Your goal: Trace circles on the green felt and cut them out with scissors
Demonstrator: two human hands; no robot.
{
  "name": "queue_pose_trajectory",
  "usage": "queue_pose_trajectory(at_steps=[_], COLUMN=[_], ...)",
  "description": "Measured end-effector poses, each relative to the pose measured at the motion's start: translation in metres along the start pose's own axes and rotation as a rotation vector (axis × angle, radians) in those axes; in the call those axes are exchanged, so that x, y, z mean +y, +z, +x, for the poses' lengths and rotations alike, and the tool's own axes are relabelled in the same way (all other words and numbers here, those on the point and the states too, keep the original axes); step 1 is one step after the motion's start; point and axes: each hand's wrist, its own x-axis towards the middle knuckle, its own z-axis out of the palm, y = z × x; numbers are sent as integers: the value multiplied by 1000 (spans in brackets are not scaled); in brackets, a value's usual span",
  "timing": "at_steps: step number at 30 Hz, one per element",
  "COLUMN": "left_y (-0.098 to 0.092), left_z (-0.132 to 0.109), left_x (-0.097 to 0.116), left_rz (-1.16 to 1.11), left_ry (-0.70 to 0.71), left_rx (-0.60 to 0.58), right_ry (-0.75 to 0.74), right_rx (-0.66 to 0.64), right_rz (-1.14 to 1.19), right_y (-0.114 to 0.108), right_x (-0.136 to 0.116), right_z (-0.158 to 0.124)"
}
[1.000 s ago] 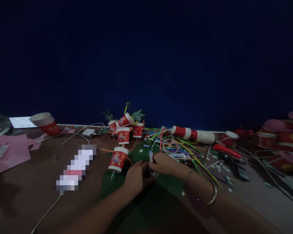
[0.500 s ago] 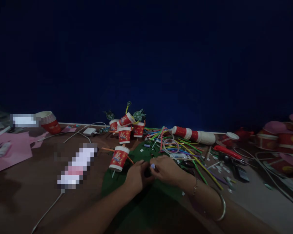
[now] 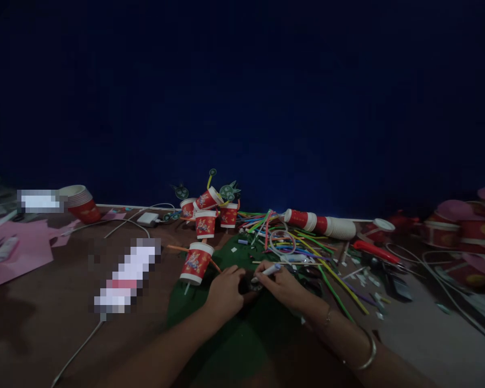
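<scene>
My left hand [image 3: 225, 291] rests with curled fingers on a green paper sheet [image 3: 230, 345], pinning a small dark round piece [image 3: 251, 284] that I cannot make out clearly. My right hand [image 3: 282, 282] pinches a white marker pen [image 3: 269, 270], its tip down at that dark piece. A red paper cup [image 3: 195, 263] with an orange straw through it leans just left of my left hand.
Red paper cups with green cut-outs [image 3: 208, 209] stand behind. Coloured straws [image 3: 291, 242] lie scattered at the right, beside a lying stack of cups [image 3: 320, 223]. Pink paper [image 3: 20, 253] and another cup stack [image 3: 79, 202] sit at the left. White cables cross the brown table [image 3: 44, 323].
The marker in my right hand has swung from upright to lying nearly flat, pointing right, with its tip brought down to the dark piece. My left hand stayed put.
</scene>
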Motion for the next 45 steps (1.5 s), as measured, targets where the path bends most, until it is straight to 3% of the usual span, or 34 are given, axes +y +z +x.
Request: queue_pose_trajectory(at_steps=[3, 6, 13, 17, 21, 25, 27, 35, 45], left_y=[1, 1, -4, -5, -3, 0, 1, -5, -5], left_z=[0, 0, 0, 0, -1, -1, -2, -14, -19], left_x=[0, -1, -2, -2, -3, -1, 0, 0, 3], left_rz=[39, 53, -10, -24, 3, 20, 25, -55, -76], left_ry=[-17, 0, 60, 52, 59, 63, 65, 181, 216], left_rx=[2, 4, -21, -25, 8, 47, 64, 43, -3], right_ry=[81, 111, -56, -164, -174, 23, 79, 42, 46], right_rx=[-51, -99, -219, -200, -78, 246, 366, 102, -50], right_rz=[89, 21, -527, -733, -559, -119, -78, -552, -622], right_y=[-3, -6, -10, -10, -11, -8, -4, 13, 11], right_x=[5, 4, -21, -35, -32, -7, 4, 6, -2], right_z=[10, 21, 34, 29, 18, 1, -8, -38, -42])
